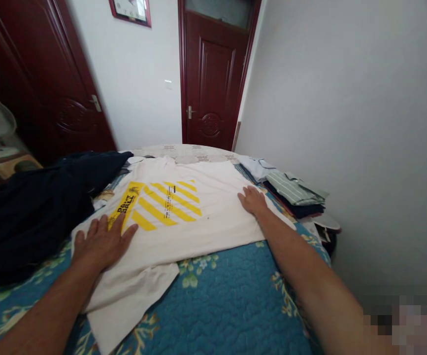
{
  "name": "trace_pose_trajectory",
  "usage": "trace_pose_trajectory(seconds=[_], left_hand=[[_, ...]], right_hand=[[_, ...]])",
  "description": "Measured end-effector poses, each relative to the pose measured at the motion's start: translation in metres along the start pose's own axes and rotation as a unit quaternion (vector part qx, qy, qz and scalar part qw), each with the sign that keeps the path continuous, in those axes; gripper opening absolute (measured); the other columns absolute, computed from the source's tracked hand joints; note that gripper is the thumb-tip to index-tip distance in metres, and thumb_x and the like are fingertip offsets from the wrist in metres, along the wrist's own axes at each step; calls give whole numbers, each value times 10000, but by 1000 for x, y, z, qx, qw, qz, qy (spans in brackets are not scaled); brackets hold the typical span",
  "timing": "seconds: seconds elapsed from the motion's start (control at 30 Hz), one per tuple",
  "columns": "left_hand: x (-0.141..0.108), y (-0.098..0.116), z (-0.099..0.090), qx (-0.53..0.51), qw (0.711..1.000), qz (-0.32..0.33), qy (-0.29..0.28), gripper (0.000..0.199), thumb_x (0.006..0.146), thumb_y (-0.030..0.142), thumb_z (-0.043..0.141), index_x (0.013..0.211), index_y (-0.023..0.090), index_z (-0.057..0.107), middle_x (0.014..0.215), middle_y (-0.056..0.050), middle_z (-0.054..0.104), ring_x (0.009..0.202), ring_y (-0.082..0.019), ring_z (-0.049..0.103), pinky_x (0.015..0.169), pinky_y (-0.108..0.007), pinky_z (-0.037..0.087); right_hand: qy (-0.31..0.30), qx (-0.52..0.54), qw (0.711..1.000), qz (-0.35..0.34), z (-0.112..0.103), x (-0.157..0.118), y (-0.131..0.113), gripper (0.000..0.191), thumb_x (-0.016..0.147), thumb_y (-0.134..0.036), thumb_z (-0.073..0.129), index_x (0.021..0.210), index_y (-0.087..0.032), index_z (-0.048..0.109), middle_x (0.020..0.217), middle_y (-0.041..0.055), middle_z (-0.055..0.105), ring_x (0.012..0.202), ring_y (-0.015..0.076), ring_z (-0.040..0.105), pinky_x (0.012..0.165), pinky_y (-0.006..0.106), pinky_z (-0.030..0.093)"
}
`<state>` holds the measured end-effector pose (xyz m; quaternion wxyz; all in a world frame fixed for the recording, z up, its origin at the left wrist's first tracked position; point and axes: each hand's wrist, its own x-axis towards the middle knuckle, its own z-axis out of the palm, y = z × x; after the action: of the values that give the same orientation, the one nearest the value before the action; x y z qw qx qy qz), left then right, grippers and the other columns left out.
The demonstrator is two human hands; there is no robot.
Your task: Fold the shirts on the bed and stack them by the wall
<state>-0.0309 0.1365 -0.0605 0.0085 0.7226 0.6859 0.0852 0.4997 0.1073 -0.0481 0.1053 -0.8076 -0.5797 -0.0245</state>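
A white T-shirt [220, 217] with yellow diagonal stripes and black lettering lies spread on its back or front across the bed, its collar end to the left and its hem to the right. My left hand [100, 241] rests flat on the shirt's upper part beside the yellow print, fingers spread. Near the hem, my right hand [253, 199] lies on the fabric with its fingers apart. Neither hand grips the cloth. One sleeve hangs toward me over the quilt, at the lower left.
A blue floral quilt [228, 296] covers the bed. Dark clothes [32, 207] are heaped at the left. Folded clothes [294, 190] are stacked at the right, beside the wall. Beyond the bed stands a dark red door [216, 74].
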Motion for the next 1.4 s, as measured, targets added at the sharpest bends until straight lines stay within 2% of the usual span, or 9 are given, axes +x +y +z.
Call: trace_pose_trajectory(seconds=[0.17, 0.37, 0.6, 0.73, 0.83, 0.97, 1.13, 1.3, 1.4], left_hand=[[-5, 7, -7, -3, 999, -35, -11, 958, 942, 782, 311, 1673, 167, 389, 1734, -259, 282, 1606, -485, 208, 1252, -696, 136], [-14, 15, -15, -4, 999, -48, -21, 933, 972, 772, 280, 1681, 173, 367, 1742, -236, 288, 1623, -446, 198, 1275, -645, 126], [-16, 12, -13, -14, 999, -28, -9, 914, 985, 754, 323, 1664, 146, 390, 1725, -276, 298, 1610, -466, 222, 1266, -659, 141], [-14, -5, -13, -62, 998, 18, 2, 742, 1002, 571, 441, 1602, 137, 476, 1658, -243, 444, 1567, -425, 347, 1265, -647, 218], [-20, -20, -16, -116, 991, 54, 35, 568, 992, 344, 447, 1494, 124, 593, 1577, -189, 565, 1505, -329, 473, 1273, -497, 326], [-45, -34, -20, -133, 987, 63, 60, 482, 976, 220, 407, 1341, 113, 704, 1477, -162, 662, 1410, -254, 582, 1227, -363, 412], [-90, -47, -30, -206, 970, 108, 76, 390, 928, 239, 492, 1203, 178, 761, 1265, -118, 774, 1189, -258, 705, 1103, -415, 532], [-148, -37, -59, -244, 933, 243, 100, 349, 891, 212, 579, 1194, 184, 750, 1239, -122, 743, 1221, -264, 647, 1130, -444, 485], [-180, -21, -73, -216, 926, 306, 52, 297, 931, 306, 668, 1202, 223, 753, 1246, -116, 708, 1215, -271, 612, 1102, -436, 469]], right_hand=[[34, -19, 998, 41, 7, 7, 28, 621, 1082, -516, 384, 1543, -126, 530, 1641, 214, 455, 1531, 354, 383, 1248, 556, 264], [52, -29, 997, 40, 16, 11, 36, 574, 1075, -484, 380, 1462, -127, 607, 1544, 230, 549, 1451, 352, 483, 1190, 562, 343], [66, -49, 996, 26, 7, -19, 34, 509, 1068, -419, 359, 1305, -132, 706, 1422, 236, 625, 1365, 363, 554, 1109, 594, 423], [83, -56, 995, 16, 3, -43, 31, 501, 1070, -409, 359, 1317, -139, 701, 1448, 235, 610, 1356, 359, 560, 1116, 593, 422], [91, -69, 993, 2, 1, -59, 33, 454, 1052, -377, 403, 1272, -136, 719, 1364, 228, 660, 1294, 349, 597, 1093, 552, 453], [131, -67, 989, -30, 3, -75, 42, 466, 1016, -323, 455, 1357, -100, 680, 1374, 238, 657, 1260, 362, 617, 1086, 527, 469], [189, -29, 975, -111, 0, -88, 43, 457, 974, -271, 485, 1349, -87, 669, 1313, 220, 687, 1229, 353, 624, 1090, 510, 472], [179, 97, 933, -298, -21, -118, 0, 264, 976, -291, 510, 1106, -175, 709, 1066, 140, 729, 1055, 285, 661, 1001, 419, 516], [122, 135, 911, -369, -28, -144, -35, 202, 997, -302, 513, 1001, -204, 690, 949, 102, 705, 927, 246, 650, 884, 364, 524]])
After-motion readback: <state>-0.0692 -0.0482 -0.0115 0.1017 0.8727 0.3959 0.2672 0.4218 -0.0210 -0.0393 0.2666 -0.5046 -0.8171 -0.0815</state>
